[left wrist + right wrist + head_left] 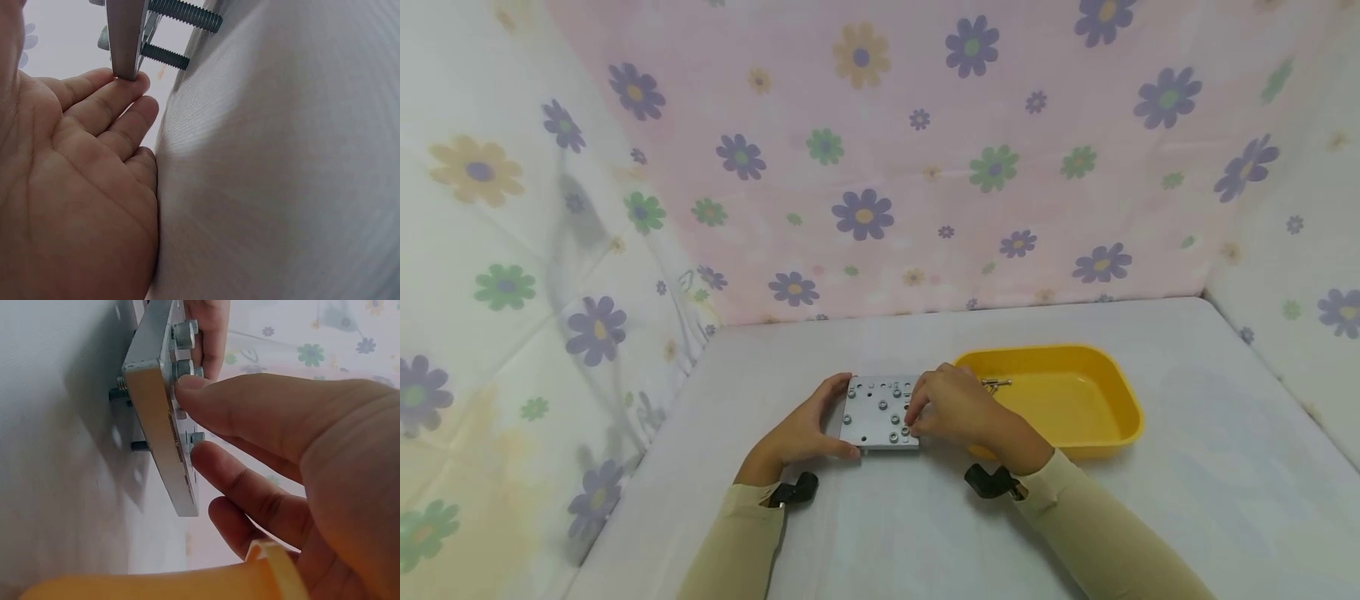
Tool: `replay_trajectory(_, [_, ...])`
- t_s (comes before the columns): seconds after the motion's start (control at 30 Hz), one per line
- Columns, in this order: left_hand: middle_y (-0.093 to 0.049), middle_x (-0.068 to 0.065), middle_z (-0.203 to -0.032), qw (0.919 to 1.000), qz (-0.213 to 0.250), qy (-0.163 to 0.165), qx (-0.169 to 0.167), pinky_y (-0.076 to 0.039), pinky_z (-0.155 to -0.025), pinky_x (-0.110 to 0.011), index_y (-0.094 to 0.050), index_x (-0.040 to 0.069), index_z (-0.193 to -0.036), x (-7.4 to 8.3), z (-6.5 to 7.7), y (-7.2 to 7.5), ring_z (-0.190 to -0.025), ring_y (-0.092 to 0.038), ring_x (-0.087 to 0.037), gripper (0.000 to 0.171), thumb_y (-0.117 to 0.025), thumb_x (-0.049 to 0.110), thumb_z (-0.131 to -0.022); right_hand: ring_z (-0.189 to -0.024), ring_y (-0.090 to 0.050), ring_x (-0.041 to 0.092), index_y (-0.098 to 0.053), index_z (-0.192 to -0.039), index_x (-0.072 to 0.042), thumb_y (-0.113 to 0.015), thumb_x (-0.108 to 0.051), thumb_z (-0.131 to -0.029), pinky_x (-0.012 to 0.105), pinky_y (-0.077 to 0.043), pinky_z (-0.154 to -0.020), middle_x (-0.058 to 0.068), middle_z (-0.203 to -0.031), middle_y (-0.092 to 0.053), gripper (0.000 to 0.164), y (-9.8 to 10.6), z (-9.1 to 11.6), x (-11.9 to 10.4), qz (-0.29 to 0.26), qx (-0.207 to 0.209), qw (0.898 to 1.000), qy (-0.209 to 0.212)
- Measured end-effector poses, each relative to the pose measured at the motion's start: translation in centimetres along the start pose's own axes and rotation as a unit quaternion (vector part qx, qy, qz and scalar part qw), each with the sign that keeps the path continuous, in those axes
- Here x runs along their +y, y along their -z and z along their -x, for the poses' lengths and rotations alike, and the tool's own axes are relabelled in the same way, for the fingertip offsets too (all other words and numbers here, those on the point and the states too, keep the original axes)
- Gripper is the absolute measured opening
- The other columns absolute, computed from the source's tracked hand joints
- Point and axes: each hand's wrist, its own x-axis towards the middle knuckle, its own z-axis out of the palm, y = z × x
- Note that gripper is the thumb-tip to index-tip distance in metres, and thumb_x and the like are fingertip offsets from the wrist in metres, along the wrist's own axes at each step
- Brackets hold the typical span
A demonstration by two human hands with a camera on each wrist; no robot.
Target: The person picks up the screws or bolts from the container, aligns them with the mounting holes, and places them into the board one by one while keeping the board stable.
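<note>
A flat silver metal plate [867,421] bears several socket head bolts [883,405] and some bare holes. My left hand [801,429] grips its left side, thumb at the near edge and fingers at the far left corner. In the left wrist view, threaded bolt shanks [165,55] stick out beneath the plate. My right hand [958,404] is over the plate's right side. Its thumb touches a bolt head [182,367] near the front right corner, while the index fingertip, apart from the thumb, is beside another bolt head [198,437].
A yellow tray [1123,408] stands right of the plate, close behind my right hand and forearm. Several loose bolts [997,382] lie at its left end, partly hidden by the hand. Flowered cloth walls [910,283] border the white table [880,525] behind and at both sides.
</note>
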Motion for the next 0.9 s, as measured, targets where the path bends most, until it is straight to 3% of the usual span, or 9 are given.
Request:
replay_trajectory(0.23, [-0.032, 0.005, -0.168, 1.0, -0.002, -0.004, 0.001, -0.011, -0.13, -0.051, -0.023, 0.021, -0.164, 0.0, 0.1, 0.0, -0.159, -0.021, -0.02, 0.131, -0.101, 0.038, -0.06, -0.116, -0.058, 0.017, -0.082, -0.09, -0.036, -0.084, -0.031, -0.086, 0.047, -0.042, -0.108, -0.015, -0.113, -0.07, 0.007, 0.3, -0.2, 0.0, -0.018, -0.005, 1.0, -0.004])
replay_trajectory(0.53, [-0.032, 0.005, -0.168, 0.9999, -0.002, -0.01, -0.001, -0.009, -0.13, -0.051, -0.024, 0.021, -0.164, -0.2, -0.1, 0.1, -0.159, -0.02, -0.019, 0.13, -0.101, 0.038, -0.06, -0.112, -0.059, 0.013, -0.082, -0.09, -0.033, -0.084, -0.027, -0.088, 0.037, -0.052, -0.104, -0.017, -0.109, -0.068, 0.007, 0.7, -0.4, 0.4, -0.057, 0.001, 0.998, -0.019])
replay_trajectory(0.9, [-0.033, 0.005, -0.167, 0.9999, 0.003, -0.01, 0.0, -0.01, -0.13, -0.051, -0.024, 0.02, -0.164, 0.0, -0.1, 0.0, -0.159, -0.022, -0.019, 0.129, -0.101, 0.035, -0.061, -0.114, -0.059, 0.018, -0.082, -0.091, -0.031, -0.083, -0.026, -0.088, 0.039, -0.05, -0.104, -0.016, -0.106, -0.067, 0.006, 1.2, -0.2, 0.3, -0.078, 0.009, 0.997, -0.029])
